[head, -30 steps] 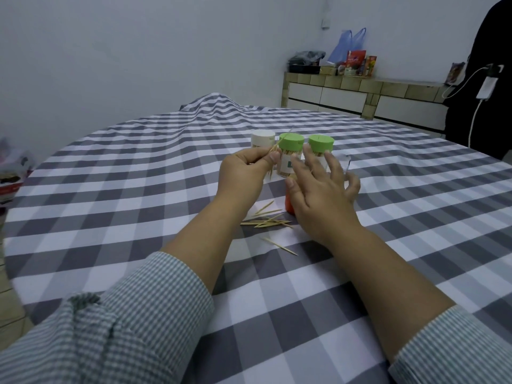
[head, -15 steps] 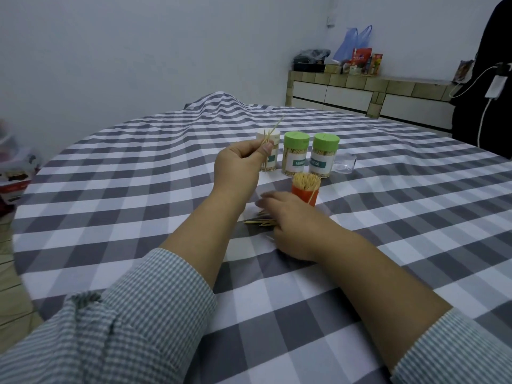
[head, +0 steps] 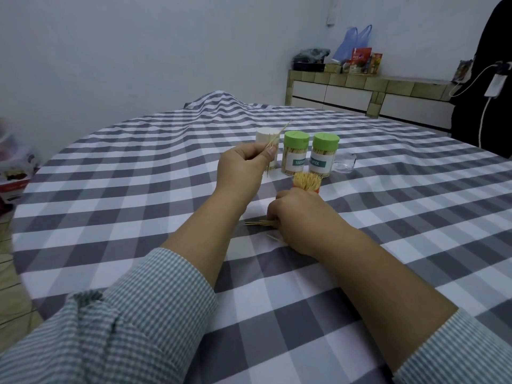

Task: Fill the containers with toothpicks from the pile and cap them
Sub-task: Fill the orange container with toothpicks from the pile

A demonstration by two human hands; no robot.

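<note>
Left hand point(head: 243, 167) pinches toothpicks point(head: 277, 135); right hand point(head: 297, 217) on pile point(head: 259, 223).

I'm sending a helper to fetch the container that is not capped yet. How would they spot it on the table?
On the grey-and-white checked tablecloth, find the row of two green-capped containers beside a white-capped one. Just in front of that row, right behind the right hand, stands the orange container. It alone has no cap, and toothpick tips bristle from its open top.
</note>
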